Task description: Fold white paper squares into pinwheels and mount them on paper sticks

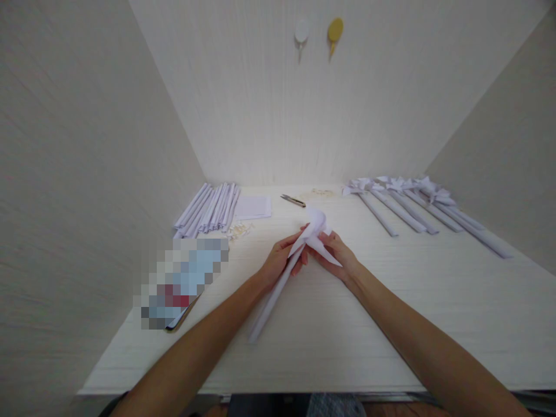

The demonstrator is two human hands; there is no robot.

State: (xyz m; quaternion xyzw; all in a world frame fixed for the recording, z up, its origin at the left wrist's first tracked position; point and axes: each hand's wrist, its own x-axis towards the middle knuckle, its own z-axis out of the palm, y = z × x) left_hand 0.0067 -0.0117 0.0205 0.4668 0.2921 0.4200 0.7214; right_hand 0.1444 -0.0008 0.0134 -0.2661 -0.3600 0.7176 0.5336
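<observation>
A white paper flower on a long rolled paper stem [278, 284] is held over the middle of the table. My left hand [278, 259] is closed around the top of the stem, just under the folded petals. My right hand [336, 252] pinches the petals [316, 229] from the right side. The stem slants down to the left, its lower end near the table's front.
Several finished paper flowers [408, 205] lie in a row at the back right. A stack of rolled paper tubes [211, 209] and flat white sheets [254, 207] sit at the back left, with scissors [293, 200] behind. A blurred flat device [182, 284] lies left. Walls enclose three sides.
</observation>
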